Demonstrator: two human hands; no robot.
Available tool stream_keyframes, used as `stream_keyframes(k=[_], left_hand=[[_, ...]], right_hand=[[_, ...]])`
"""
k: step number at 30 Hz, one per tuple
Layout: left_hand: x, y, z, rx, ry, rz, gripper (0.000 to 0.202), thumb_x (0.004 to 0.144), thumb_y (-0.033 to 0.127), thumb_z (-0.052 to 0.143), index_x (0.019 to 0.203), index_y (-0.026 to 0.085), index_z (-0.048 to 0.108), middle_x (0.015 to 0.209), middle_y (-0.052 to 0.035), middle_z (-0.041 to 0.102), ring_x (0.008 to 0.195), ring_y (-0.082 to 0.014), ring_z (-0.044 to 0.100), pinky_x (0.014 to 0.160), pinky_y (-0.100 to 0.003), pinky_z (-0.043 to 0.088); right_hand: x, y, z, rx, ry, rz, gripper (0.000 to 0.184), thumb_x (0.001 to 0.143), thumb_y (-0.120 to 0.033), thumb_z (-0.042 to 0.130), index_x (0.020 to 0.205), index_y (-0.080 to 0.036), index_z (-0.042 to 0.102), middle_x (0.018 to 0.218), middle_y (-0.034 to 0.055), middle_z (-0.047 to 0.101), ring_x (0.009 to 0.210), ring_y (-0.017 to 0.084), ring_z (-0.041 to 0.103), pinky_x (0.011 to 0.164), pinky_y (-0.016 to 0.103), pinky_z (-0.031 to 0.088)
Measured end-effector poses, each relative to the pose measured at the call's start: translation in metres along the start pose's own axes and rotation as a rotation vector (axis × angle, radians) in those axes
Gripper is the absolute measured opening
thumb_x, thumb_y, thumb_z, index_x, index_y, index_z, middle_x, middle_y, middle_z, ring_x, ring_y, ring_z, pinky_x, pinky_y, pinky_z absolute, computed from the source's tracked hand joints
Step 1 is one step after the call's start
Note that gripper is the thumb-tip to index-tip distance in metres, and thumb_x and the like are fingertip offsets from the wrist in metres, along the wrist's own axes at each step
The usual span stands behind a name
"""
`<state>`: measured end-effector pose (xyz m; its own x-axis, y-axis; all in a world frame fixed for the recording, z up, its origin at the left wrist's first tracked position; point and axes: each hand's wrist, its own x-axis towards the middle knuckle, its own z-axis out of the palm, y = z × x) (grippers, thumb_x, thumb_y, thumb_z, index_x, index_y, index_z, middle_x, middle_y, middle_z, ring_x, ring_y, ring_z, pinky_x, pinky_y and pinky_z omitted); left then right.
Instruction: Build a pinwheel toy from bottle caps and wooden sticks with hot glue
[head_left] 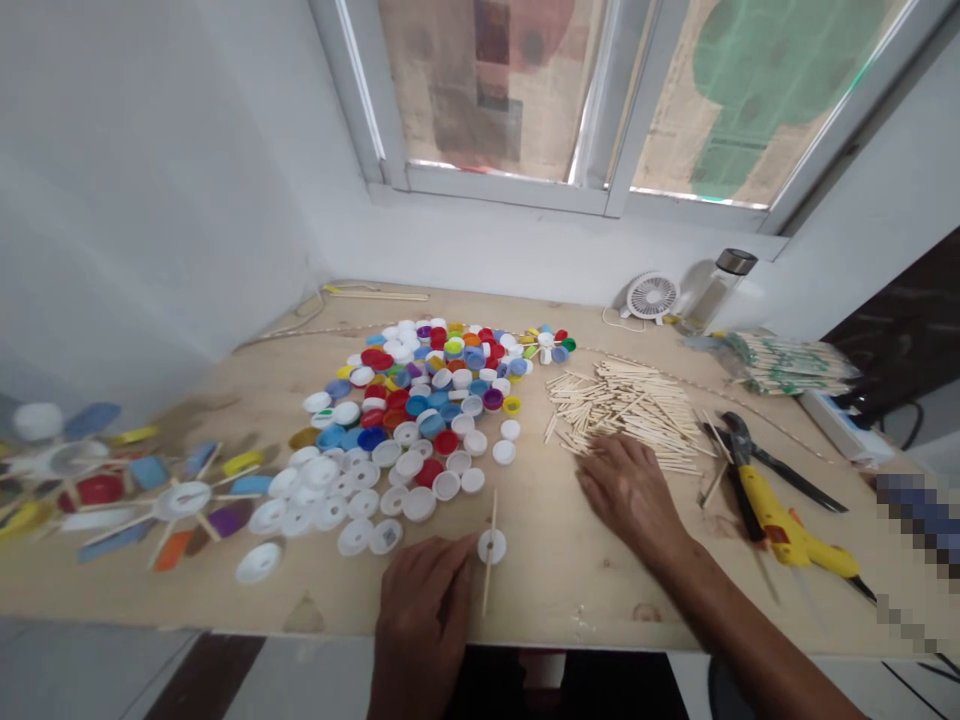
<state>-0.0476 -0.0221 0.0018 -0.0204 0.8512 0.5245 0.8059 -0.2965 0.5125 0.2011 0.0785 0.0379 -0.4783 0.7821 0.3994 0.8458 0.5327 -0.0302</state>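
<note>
My left hand point(424, 600) rests at the table's near edge, fingers curled, its fingertips against a white bottle cap point(492, 545) with a thin wooden stick point(490, 550) lying across it. My right hand point(628, 490) lies flat on the table with fingers stretched toward the near edge of a pile of wooden sticks point(626, 408); it holds nothing. A big heap of coloured and white bottle caps point(420, 410) spreads to the left of both hands.
Pinwheel-like pieces made of caps and sticks point(172, 500) lie at the left. A yellow glue gun point(787, 530) and dark pliers point(750, 450) sit right of the sticks. A small white fan point(651, 297), a bottle point(716, 285) and packed sticks point(787, 365) stand at the back right.
</note>
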Motion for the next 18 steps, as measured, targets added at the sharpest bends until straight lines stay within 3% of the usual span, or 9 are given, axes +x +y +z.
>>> stream_keyframes(k=[6, 18], left_hand=[[0.003, -0.001, -0.001, 0.012, 0.037, 0.062, 0.020, 0.088, 0.019, 0.051, 0.101, 0.021, 0.066, 0.090, -0.0038, 0.071, 0.085, -0.0206, 0.064, 0.081, -0.037, 0.048], [0.007, 0.004, -0.003, 0.006, 0.061, 0.104, 0.018, 0.090, 0.019, 0.049, 0.100, 0.022, 0.063, 0.087, -0.0021, 0.069, 0.082, -0.0187, 0.062, 0.078, -0.034, 0.045]], right_hand=[[-0.006, 0.026, -0.013, -0.028, 0.006, 0.044, 0.017, 0.091, -0.022, 0.053, 0.090, -0.021, 0.070, 0.105, 0.0073, 0.067, 0.102, 0.023, 0.054, 0.087, 0.037, 0.037], [0.017, 0.061, -0.025, -0.167, 0.025, 0.178, 0.018, 0.089, -0.017, 0.053, 0.095, -0.020, 0.069, 0.099, 0.0082, 0.070, 0.095, 0.025, 0.052, 0.080, 0.037, 0.031]])
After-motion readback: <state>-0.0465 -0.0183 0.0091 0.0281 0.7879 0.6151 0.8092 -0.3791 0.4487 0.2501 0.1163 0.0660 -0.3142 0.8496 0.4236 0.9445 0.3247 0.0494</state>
